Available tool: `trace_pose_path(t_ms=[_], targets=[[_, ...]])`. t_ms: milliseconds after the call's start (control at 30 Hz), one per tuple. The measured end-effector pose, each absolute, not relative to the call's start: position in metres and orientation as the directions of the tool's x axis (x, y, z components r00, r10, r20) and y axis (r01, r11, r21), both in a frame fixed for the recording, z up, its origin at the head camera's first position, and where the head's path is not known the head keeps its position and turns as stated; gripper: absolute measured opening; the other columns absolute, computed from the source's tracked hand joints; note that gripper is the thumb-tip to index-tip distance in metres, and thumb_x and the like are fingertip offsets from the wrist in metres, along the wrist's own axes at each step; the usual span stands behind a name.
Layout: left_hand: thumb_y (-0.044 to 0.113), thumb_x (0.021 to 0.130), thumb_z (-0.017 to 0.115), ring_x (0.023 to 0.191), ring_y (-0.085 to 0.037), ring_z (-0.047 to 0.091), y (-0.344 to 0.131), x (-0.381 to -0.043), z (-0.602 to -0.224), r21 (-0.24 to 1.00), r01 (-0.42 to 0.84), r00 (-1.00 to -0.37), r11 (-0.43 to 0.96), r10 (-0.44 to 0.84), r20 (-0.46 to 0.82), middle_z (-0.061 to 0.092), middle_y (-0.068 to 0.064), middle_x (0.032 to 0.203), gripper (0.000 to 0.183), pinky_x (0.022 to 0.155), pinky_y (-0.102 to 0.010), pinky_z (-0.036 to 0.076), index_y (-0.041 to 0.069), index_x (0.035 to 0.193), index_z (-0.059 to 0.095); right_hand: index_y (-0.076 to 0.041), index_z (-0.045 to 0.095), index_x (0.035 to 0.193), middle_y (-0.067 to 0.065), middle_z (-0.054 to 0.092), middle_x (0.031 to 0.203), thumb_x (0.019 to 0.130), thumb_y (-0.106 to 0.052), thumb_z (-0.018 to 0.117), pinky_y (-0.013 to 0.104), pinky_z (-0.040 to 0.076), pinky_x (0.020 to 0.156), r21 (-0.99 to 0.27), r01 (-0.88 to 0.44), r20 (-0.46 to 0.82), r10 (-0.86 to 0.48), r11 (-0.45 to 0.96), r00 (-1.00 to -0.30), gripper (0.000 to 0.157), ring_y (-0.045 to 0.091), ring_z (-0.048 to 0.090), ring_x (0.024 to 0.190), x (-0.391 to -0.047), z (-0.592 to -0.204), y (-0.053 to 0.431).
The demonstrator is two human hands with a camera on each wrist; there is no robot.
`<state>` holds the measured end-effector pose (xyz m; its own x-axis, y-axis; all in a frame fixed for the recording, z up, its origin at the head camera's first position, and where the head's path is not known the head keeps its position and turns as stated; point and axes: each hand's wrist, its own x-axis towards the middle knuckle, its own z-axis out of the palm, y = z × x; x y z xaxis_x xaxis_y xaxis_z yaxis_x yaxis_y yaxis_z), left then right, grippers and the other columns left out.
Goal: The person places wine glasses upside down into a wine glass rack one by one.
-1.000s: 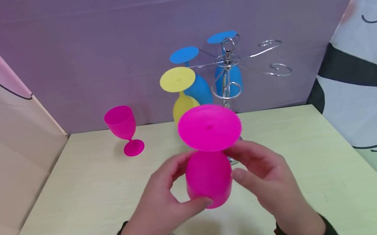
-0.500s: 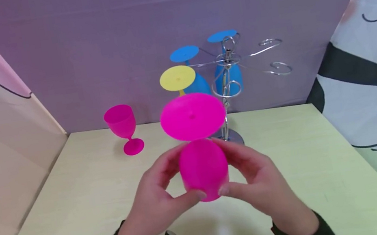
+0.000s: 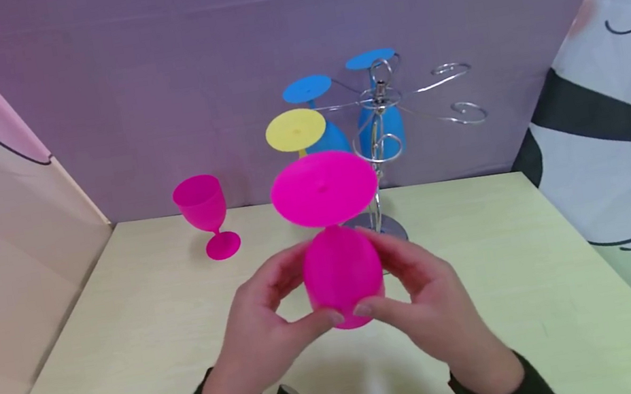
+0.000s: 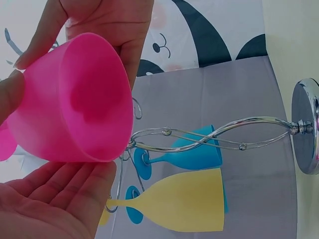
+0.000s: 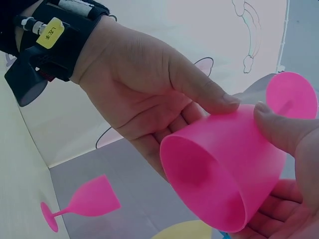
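Between both hands a pink goblet (image 3: pixel 343 275) is held upside down above the table, its round foot uppermost. My left hand (image 3: pixel 268 328) grips its bowl from the left, thumb on the near side and fingers along the flank. On the other flank my right hand (image 3: pixel 431 302) grips the same bowl, its thumb close to the left one. The bowl's open mouth shows in the left wrist view, where the goblet (image 4: pixel 75 99) overlaps part of the metal rack. Behind the goblet stands a chrome glass rack (image 3: pixel 381 100) with curled arms.
Two blue goblets (image 3: pixel 382 131) and a yellow goblet (image 4: pixel 184 201) hang upside down on the rack. A second pink goblet (image 3: pixel 202 204) stands upright at the table's back left. The pale table (image 3: pixel 520 275) ends at a purple backdrop (image 3: pixel 148 79).
The held goblet has shifted slightly left and away from me, nearer the rack's height. My right thumb has come onto the bowl's near side. The rack and other goblets have stayed put.
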<state>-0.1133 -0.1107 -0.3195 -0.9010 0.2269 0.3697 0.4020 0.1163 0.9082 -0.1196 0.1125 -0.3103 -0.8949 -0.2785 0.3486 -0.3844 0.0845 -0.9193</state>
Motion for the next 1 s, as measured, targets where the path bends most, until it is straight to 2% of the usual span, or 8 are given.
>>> trace_pose_path(t_ms=[300,700,1000], targets=[[0.026,0.093,0.079,0.125,-0.016,0.061,-0.102,-0.112,-0.327,0.914,0.399,-0.895,0.071,0.245,0.372,0.06,0.007,0.141,0.065,0.099,-0.037,0.054,0.018,0.152,0.05,-0.013,0.057,0.147,-0.001,0.063,0.138,0.089,-0.008,0.081,0.038,0.057,0.095,-0.919,-0.379,0.349,-0.229,0.104,-0.909,0.063,0.024,0.062,0.123,-0.118,-0.312,0.11],[0.026,0.093,0.079,0.126,-0.017,0.06,-0.092,-0.11,-0.333,0.91,0.41,-0.901,0.061,0.18,0.394,0.059,0.006,0.142,0.066,0.099,-0.037,0.054,0.016,0.152,0.049,-0.012,0.057,0.148,0.001,0.062,0.139,0.091,-0.008,0.08,0.035,0.056,0.096,-0.93,-0.352,0.327,-0.192,0.111,-0.925,0.062,0.023,0.061,0.124,-0.119,-0.314,0.108],[0.029,0.093,0.08,0.125,-0.016,0.061,-0.093,-0.111,-0.332,0.893,0.442,-0.89,0.089,0.171,0.423,0.06,0.006,0.14,0.066,0.098,-0.038,0.055,0.017,0.15,0.051,-0.011,0.056,0.148,0.003,0.061,0.139,0.092,-0.009,0.079,0.034,0.056,0.096,-0.912,-0.397,0.374,-0.184,0.104,-0.909,0.061,0.024,0.06,0.125,-0.119,-0.318,0.104]])
